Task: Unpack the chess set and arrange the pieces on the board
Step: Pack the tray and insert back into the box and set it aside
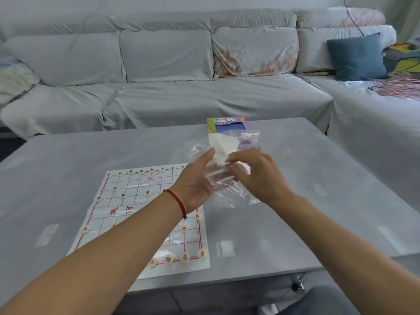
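Board: a paper chess board [145, 214] printed with red grid lines lies flat on the left half of the grey desk [318, 201], its near edge close to the desk's front edge
Pieces: small round cream pieces [184, 228] sit on the line crossings, dark-lettered ones along the board's far edge, red-lettered ones along its near edge and right side; part of the near rows is hidden under the left forearm, so I cannot tell whether every piece is placed
Left hand: the left hand [195, 185], a red cord [179, 204] at its wrist, is held above the board's far right corner, palm turned inward, thumb and fingers pinching one side of a clear plastic bag [225, 178]
Bag: crumpled, lifted off the desk between both hands, with something white and blurred near its top
Right hand: the right hand [256, 176] is curled and grips the bag's other side
Box: a colourful printed box [227, 125] lies near the desk's far edge, just behind the bag
Step in hand, as I judge it: emptying or clearing the bag
Doing it well: keep the bag over bare desk to the right of the board and check it for stray pieces
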A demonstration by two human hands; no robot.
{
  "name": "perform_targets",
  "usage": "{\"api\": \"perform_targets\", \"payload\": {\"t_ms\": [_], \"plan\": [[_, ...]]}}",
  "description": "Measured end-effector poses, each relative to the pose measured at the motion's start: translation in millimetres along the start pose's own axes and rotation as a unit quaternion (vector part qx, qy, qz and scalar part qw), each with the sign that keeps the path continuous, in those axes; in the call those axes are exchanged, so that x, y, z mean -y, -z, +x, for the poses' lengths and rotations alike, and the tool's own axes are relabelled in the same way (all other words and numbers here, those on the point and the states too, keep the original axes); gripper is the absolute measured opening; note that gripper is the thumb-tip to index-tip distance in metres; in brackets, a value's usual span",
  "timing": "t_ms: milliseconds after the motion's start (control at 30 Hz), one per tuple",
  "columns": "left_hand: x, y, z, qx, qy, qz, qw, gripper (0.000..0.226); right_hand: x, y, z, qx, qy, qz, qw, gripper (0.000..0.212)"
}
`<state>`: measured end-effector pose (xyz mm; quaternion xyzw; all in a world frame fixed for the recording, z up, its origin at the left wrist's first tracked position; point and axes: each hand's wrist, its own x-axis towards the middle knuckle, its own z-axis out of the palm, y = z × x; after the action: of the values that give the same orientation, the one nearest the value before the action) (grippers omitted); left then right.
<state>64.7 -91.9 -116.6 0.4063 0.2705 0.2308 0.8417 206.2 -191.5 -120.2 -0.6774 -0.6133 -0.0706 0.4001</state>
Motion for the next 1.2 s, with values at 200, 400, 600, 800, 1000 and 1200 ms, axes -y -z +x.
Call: {"api": "perform_targets", "payload": {"t_ms": [200, 400, 600, 800, 1000, 1200], "plan": [[-22.3, 31.1, -41.2, -0.072, -0.096, 0.064, 0.991, 0.043, 56.6, -13.8, -4.5, 0.050, 0.095, 0.042, 0.993, 0.017], [-59.1, 66.4, -96.2, -0.081, -0.161, 0.149, 0.972, 0.029, 103.4, -33.2, 4.1, 0.139, -0.028, 0.059, 0.988, 0.078], [-77.4, 117.7, -157.3, -0.157, -0.270, 0.213, 0.926, 0.023, 190.7, -75.4, 6.0, 0.071, -0.099, 0.400, 0.908, 0.029], [-76.5, 184.7, -251.5, -0.171, -0.195, 0.062, 0.964, 0.034, 273.8, -139.7, 8.2, 0.117, -0.136, 0.442, 0.879, 0.026], [-63.9, 248.9, -304.7, -0.413, -0.267, -0.027, 0.870, 0.022, 355.7, -203.5, -18.1, 0.352, -0.035, 0.308, 0.883, 0.038], [-45.2, 305.5, -371.8, -0.566, -0.325, 0.075, 0.754, 0.051, 420.0, -246.6, -53.0, 0.441, -0.157, 0.370, 0.802, 0.056]]}}
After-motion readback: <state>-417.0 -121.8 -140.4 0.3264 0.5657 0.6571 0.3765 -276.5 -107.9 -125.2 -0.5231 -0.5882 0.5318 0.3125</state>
